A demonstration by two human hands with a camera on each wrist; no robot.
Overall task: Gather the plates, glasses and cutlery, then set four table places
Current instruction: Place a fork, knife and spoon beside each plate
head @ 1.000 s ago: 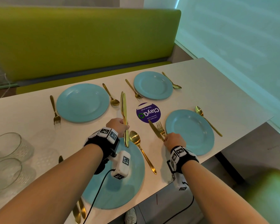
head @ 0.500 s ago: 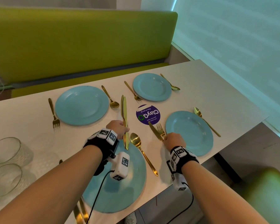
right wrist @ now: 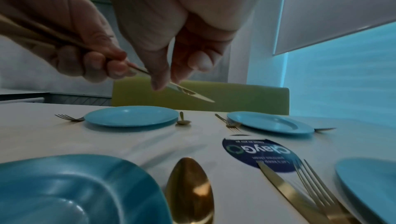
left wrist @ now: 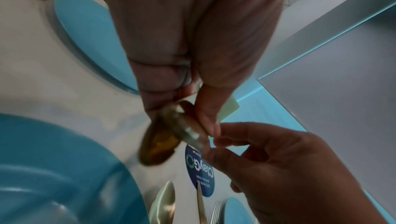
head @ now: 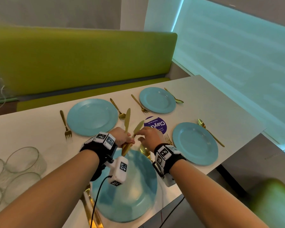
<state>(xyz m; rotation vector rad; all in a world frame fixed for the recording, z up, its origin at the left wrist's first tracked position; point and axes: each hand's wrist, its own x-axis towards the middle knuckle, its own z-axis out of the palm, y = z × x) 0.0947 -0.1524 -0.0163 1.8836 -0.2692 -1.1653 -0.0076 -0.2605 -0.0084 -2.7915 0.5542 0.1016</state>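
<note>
Knife distribution is in hand: left hand clenches two gold knives above the near plate; right hand fingers pinch one blade, probably to place it by a knifeless plate.

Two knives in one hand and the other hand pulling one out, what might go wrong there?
The left hand grips two gold knives by their handles above the near blue plate. As the right hand pinches one, the other could slip and clatter onto that plate. The freed knife could also knock the gold spoon beside it.
</note>
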